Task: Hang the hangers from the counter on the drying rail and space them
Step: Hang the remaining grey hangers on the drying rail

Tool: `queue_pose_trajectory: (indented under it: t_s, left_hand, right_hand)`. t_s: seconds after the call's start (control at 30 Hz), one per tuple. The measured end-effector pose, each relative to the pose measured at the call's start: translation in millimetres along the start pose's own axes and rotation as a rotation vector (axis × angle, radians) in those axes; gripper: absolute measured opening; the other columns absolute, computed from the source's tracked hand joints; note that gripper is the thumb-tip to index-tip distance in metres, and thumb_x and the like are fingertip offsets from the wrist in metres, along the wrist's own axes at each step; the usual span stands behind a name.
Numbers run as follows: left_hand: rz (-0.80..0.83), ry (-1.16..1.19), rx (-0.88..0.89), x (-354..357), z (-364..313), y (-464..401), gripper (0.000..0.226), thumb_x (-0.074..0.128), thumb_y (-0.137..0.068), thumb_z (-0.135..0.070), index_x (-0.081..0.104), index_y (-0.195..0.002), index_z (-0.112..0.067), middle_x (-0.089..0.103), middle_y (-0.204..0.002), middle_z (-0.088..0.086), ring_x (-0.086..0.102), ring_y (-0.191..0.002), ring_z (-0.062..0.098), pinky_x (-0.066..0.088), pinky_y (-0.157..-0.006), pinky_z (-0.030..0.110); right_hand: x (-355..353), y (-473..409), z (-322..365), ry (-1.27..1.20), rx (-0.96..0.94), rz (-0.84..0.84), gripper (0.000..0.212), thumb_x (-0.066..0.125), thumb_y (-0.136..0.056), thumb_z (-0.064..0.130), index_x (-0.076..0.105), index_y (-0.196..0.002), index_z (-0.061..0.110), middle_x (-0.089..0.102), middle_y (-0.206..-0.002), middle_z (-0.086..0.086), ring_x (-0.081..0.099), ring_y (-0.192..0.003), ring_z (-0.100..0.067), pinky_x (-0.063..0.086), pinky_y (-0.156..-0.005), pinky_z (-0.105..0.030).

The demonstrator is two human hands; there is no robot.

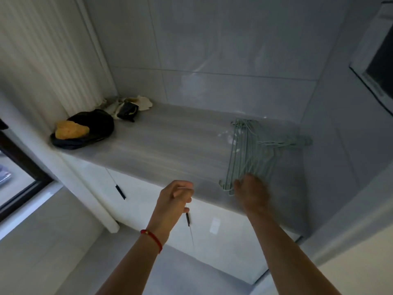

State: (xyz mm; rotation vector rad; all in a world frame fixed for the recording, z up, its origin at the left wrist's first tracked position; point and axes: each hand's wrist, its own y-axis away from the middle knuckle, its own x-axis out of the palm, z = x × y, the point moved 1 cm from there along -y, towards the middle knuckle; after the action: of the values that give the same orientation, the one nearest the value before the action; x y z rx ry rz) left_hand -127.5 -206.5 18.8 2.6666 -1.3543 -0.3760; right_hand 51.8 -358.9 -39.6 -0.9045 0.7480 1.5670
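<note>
A stack of several pale green hangers (251,150) lies on the right part of the grey counter (170,150), hooks toward the right wall. My right hand (252,191) is on the near end of the stack at the counter's front edge. It is motion-blurred, and I cannot make out whether its fingers have closed round the hangers. My left hand (175,199) hovers in front of the counter edge with its fingers loosely curled and nothing in them. A red string circles that wrist. No drying rail is in view.
A dark bag with a yellow cloth (83,129) and a crumpled pale cloth with a black item (129,108) sit at the counter's far left. White cabinet doors with black handles (120,191) are below the counter. A window (19,173) is at left, and tiled walls rise behind and at right.
</note>
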Motion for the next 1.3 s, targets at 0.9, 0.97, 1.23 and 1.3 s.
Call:
queue_pose_trajectory:
  t_s: [0.9, 0.97, 1.23, 1.3]
  left_hand:
    - [-0.053, 0.215, -0.23, -13.3, 19.0, 37.6, 0.068, 0.066, -0.084, -0.063, 0.06, -0.136, -0.019, 0.074, -0.12, -0.001, 0.073, -0.108, 0.017, 0.058, -0.097, 0.047]
    - [-0.15, 0.29, -0.224, -15.4, 20.6, 65.6, 0.041, 0.062, -0.095, -0.051, 0.07, -0.118, -0.018, 0.079, -0.104, 0.001, 0.076, -0.094, 0.016, 0.061, -0.091, 0.043]
    - [-0.592, 0.477, -0.251, -27.7, 50.8, 205.9, 0.044, 0.048, -0.104, -0.04, 0.081, -0.096, -0.013, 0.077, -0.101, 0.016, 0.071, -0.085, 0.036, 0.056, -0.08, 0.047]
    - [-0.674, 0.571, -0.248, -28.4, 61.8, 248.6, 0.043, 0.045, -0.105, -0.039, 0.075, -0.109, -0.008, 0.074, -0.099, 0.016, 0.062, -0.068, 0.021, 0.048, -0.061, 0.033]
  right_hand:
    - [9.1, 132.1, 84.1, -0.596, -0.589, 0.49, 0.023, 0.05, -0.101, 0.031, 0.047, -0.122, 0.023, 0.055, -0.114, 0.017, 0.062, -0.099, -0.002, 0.055, -0.081, -0.015]
    - [14.6, 161.7, 82.6, -0.58, -0.655, 0.567, 0.032, 0.055, -0.098, 0.028, 0.047, -0.128, 0.02, 0.055, -0.122, 0.007, 0.06, -0.111, -0.008, 0.054, -0.095, -0.031]
    - [2.7, 251.9, 66.1, -0.553, -1.138, 0.885, 0.037, 0.038, -0.098, 0.048, 0.033, -0.134, 0.041, 0.024, -0.147, 0.019, 0.035, -0.137, -0.005, 0.037, -0.112, -0.028]
    - [-4.4, 273.8, 59.4, -0.588, -1.232, 0.967, 0.034, 0.037, -0.096, 0.058, 0.039, -0.126, 0.043, 0.021, -0.149, 0.025, 0.025, -0.138, 0.01, 0.03, -0.107, -0.012]
